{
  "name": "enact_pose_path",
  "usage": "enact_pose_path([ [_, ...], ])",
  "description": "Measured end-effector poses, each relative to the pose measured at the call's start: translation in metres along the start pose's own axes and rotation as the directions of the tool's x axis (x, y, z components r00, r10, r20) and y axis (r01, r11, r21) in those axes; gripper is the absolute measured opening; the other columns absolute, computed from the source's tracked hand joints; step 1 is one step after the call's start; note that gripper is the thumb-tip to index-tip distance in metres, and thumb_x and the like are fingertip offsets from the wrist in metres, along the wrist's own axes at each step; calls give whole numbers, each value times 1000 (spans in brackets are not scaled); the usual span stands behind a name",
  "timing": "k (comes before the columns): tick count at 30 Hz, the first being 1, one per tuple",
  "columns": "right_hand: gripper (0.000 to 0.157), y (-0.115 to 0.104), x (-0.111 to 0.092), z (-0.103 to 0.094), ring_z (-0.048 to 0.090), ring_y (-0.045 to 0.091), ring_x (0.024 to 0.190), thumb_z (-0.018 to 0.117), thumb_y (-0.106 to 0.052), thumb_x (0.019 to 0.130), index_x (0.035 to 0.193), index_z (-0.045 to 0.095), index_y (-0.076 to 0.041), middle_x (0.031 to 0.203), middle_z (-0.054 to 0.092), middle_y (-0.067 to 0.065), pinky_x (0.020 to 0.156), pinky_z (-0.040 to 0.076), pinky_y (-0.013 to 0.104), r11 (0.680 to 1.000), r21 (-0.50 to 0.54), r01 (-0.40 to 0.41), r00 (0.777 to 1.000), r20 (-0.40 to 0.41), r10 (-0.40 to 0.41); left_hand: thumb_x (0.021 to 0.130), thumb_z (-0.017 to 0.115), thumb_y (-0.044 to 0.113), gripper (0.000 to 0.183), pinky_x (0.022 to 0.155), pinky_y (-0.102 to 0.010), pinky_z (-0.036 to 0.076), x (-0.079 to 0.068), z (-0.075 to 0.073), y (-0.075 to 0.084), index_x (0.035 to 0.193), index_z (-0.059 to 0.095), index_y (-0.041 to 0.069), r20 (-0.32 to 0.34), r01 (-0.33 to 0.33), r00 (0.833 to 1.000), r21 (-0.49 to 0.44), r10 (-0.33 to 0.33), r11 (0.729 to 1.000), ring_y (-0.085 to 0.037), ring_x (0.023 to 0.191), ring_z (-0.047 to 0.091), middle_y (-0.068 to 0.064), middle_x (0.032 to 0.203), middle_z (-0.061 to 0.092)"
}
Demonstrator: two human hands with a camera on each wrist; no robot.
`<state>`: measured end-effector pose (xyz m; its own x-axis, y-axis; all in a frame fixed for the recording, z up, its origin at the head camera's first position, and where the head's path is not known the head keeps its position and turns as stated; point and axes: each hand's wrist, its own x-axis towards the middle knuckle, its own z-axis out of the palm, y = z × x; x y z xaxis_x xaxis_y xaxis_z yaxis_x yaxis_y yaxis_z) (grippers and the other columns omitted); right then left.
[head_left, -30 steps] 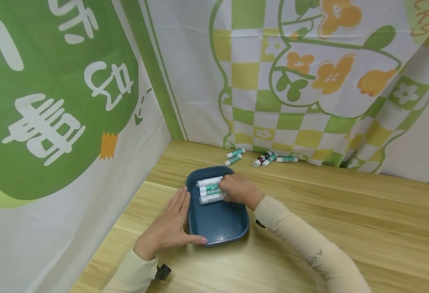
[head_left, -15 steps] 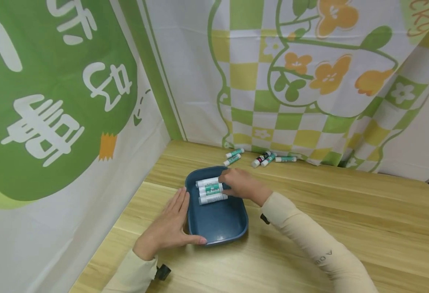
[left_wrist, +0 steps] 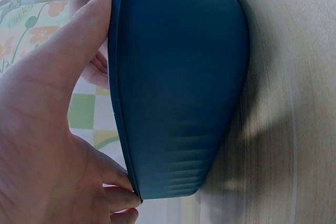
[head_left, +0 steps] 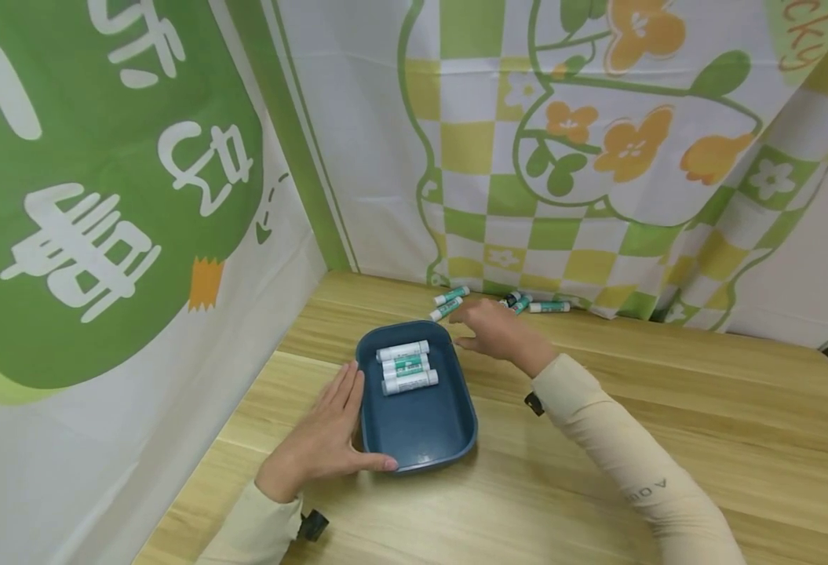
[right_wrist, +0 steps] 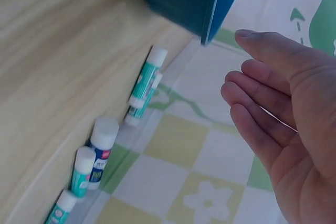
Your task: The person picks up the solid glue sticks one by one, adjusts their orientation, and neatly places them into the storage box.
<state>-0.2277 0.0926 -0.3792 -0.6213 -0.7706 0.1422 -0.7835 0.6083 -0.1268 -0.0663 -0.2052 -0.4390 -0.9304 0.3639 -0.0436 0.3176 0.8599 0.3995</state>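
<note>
my right hand (head_left: pixel 498 331) hovers, fingers loosely bent and holding nothing; my left hand (head_left: pixel 320 437) rests straight fingers along the blue tray (head_left: pixel 424 431). the loose tubes (head_left: pixel 446 308) lie at 1 to 2 o'clock beyond it, probably light, stiff and prone to roll (slick plastic, i'd guess), so i'd pinch mid-barrel.

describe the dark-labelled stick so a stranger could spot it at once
On the wooden table, beyond the blue tray, sticks lie along the patterned cloth. In the group of three at right, the dark-labelled stick is thickest; its neighbours have green labels.
</note>
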Motion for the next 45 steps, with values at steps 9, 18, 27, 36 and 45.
enact_pose_path([
  [9,37,24,9,2,71,33,123,79,-16,97,130,72,0,132,74,17,101,61,45,995,43,-89,995,41,88,74,76,82,144,132,-62,19,-1,-1,-5,165,13,-10,-12,7,1000,14,-7,1000,-46,165,7,-30,175,5],
  [18,38,48,22,19,70,36,124,79,-10,95,131,72,2,131,74,19,105,59,48,990,74,-123,992,30,121,74,76,83,145,133,-61,18,-2,-2,-6,165,11,-9,0,19,1000,21,-19,1000,-45,165,5,-28,176,3],
  [27,40,58,38,32,67,39,128,78,-10,96,132,70,5,135,71,22,107,57,49,986,68,-155,988,23,154,73,76,82,145,134,-59,18,-3,-3,-8,165,12,-9,-14,14,1000,26,-14,1000,-44,165,5,-28,176,3],
  [36,30,72,53,45,72,36,116,79,-5,94,121,74,5,124,76,20,100,60,47,985,40,-169,984,60,167,73,77,82,146,134,-59,17,-2,0,-7,165,12,-10,6,0,1000,20,0,1000,-44,165,4,-29,176,2],
  [45,5,83,64,53,69,26,84,71,4,89,88,72,-1,91,75,11,74,56,41,987,9,-160,987,29,159,72,76,83,146,134,-57,16,-1,0,-5,166,11,-8,5,1,1000,24,-2,1000,-43,165,3,-27,176,0],
])
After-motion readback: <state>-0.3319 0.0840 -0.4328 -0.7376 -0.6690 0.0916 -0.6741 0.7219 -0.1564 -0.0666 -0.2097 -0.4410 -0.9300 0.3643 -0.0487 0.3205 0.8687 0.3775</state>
